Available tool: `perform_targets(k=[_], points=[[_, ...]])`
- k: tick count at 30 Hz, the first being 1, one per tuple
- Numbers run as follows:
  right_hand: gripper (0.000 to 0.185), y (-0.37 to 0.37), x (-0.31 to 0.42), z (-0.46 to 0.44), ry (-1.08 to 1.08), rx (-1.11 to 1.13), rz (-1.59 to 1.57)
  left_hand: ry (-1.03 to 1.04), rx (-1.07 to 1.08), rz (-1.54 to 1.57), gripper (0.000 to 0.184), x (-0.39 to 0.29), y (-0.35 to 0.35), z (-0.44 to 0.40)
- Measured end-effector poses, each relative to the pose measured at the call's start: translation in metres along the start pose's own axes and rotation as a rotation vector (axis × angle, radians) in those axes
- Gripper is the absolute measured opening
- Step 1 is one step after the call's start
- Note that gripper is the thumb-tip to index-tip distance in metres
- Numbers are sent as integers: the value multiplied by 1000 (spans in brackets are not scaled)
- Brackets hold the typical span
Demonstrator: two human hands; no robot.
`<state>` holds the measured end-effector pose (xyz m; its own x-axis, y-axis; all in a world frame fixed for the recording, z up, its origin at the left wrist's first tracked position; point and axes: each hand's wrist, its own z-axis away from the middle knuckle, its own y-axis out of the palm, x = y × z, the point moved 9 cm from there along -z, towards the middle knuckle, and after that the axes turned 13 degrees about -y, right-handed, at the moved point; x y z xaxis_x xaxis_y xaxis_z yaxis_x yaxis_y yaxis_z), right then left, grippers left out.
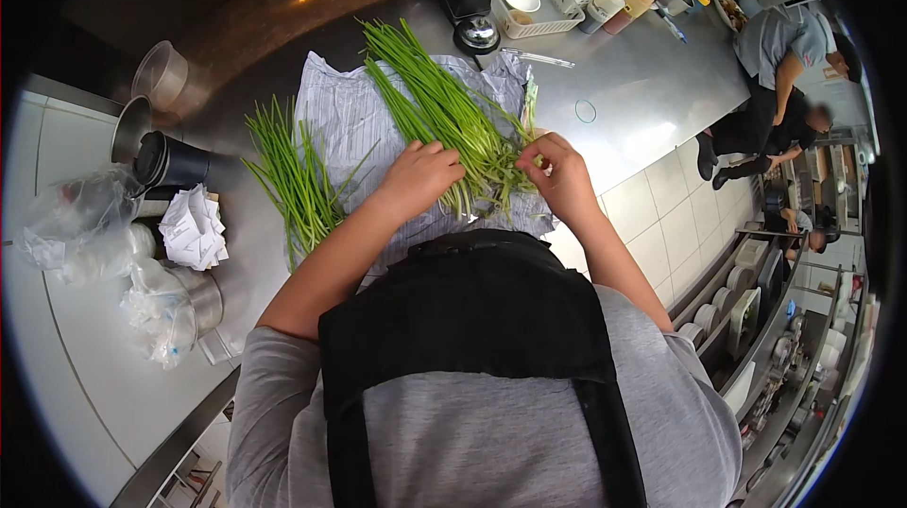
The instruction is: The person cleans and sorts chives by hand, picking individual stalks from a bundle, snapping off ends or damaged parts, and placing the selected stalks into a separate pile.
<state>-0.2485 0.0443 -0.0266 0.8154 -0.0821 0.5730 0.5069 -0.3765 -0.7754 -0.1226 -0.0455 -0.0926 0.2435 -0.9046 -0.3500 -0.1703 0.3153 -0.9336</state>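
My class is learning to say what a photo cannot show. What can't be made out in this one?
All in the head view:
- Palm of the left hand: turned down over the larger green bunch.
- How many strands the right hand pinches: too small.
- Lower ends of the smaller green bunch: partly behind the left forearm.
- Writing on the white slips: small, crumpled.
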Motion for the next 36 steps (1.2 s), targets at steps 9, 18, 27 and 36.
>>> perform_targets(k=[9, 18, 27, 36], points=[[18, 64, 5, 14, 198, 220, -471, -15, -43, 154, 8, -19, -52, -7], [14, 53, -3, 15, 376, 116, -758, -572, -100, 915, 13, 25, -46, -6], [15, 56, 8, 11, 316, 113, -739, -699, 51, 1812, 20, 21, -1, -12], [14, 52, -3, 9, 440, -213, -972, -682, -93, 1778, 16, 18, -11, -6]])
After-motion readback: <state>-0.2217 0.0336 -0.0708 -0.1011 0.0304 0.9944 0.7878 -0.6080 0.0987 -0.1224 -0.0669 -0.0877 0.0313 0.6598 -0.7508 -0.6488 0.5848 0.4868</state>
